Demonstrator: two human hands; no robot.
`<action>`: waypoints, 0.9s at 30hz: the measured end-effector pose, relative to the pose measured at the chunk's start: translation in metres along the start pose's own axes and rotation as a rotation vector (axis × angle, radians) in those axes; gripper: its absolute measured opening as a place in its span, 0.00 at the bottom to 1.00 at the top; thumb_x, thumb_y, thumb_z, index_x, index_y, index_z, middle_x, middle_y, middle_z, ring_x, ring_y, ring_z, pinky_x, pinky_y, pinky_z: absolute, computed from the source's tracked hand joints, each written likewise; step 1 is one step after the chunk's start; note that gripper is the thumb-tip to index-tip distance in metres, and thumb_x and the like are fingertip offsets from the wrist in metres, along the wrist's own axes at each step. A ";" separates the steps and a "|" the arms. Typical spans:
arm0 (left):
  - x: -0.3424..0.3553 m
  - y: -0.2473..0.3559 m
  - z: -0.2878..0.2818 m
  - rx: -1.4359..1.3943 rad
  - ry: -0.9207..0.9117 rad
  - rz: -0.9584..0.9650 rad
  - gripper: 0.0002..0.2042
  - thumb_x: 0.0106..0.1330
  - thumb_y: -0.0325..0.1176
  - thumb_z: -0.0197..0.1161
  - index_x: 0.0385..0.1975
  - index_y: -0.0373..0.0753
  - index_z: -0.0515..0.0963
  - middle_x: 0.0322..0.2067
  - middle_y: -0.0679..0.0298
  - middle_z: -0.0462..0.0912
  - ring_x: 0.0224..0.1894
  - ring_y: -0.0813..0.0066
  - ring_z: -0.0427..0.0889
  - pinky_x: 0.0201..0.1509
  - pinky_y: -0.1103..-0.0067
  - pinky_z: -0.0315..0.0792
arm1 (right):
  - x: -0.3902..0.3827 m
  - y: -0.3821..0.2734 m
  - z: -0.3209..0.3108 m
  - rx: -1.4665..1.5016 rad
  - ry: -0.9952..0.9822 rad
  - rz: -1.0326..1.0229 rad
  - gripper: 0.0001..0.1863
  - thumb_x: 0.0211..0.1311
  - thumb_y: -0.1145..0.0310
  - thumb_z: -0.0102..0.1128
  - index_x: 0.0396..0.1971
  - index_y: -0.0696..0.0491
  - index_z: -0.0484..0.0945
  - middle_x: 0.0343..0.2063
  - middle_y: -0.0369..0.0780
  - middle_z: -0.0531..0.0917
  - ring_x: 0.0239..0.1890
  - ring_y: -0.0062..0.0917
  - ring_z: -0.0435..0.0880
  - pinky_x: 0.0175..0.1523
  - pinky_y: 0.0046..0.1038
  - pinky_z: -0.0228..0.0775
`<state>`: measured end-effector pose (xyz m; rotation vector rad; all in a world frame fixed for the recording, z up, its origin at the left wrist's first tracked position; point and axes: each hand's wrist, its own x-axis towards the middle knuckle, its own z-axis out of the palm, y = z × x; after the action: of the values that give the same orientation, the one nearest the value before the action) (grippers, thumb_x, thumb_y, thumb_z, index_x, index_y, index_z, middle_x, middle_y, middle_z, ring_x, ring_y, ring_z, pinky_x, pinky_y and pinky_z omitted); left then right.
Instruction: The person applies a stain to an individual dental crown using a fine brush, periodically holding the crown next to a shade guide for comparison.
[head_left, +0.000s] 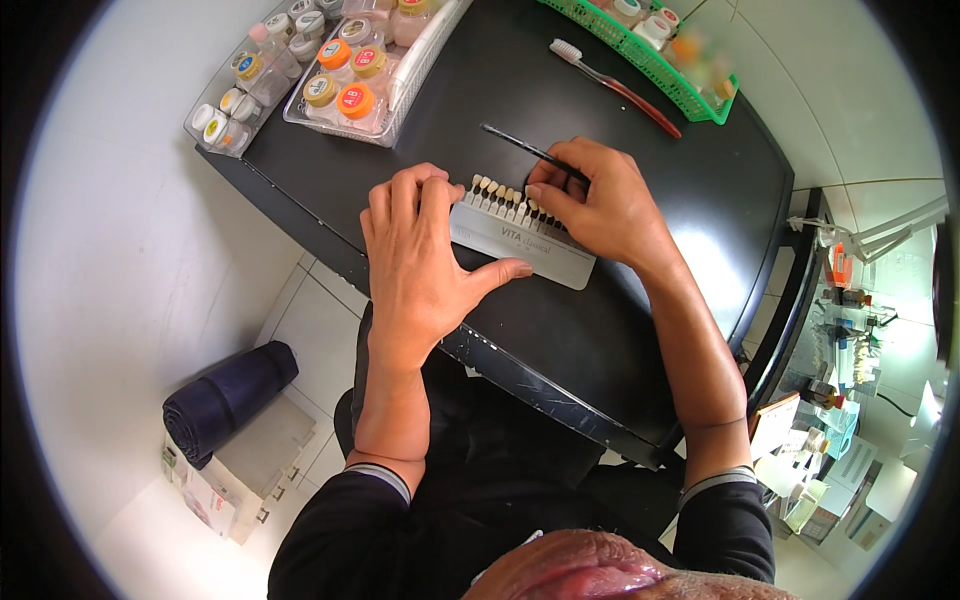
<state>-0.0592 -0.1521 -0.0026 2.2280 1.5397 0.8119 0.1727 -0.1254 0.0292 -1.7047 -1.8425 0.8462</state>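
Note:
My left hand (420, 260) holds the left end of a silver tooth shade guide (540, 265), its thumb on the lower edge and fingers at the upper left. A row of small tooth-shaped tabs (495, 195) runs along the guide's top. My right hand (590, 200) holds a slim black pen-like tool or brush (525, 142) pointing up-left, while its closed thumb and fingertips are at the right-hand tabs. Whether they also pinch a tab is unclear.
Baskets of lidded jars (345, 80) stand back left, with a green basket (640, 60) back right and a red toothbrush (630, 95) near it on the black desk (340, 210). A cluttered side shelf (840, 390) is right; a rolled dark mat (225, 390) lies lower left.

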 end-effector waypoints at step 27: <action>0.000 -0.001 0.003 -0.029 0.025 -0.012 0.46 0.39 0.50 0.95 0.57 0.38 0.76 0.59 0.57 0.79 0.61 0.51 0.75 0.68 0.59 0.69 | -0.002 0.000 -0.009 0.040 -0.106 -0.020 0.12 0.64 0.69 0.73 0.43 0.61 0.91 0.35 0.42 0.87 0.31 0.24 0.81 0.41 0.31 0.76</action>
<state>-0.0578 -0.1514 -0.0056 2.1939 1.5421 0.8561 0.1793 -0.1262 0.0350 -1.6431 -1.8949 0.9752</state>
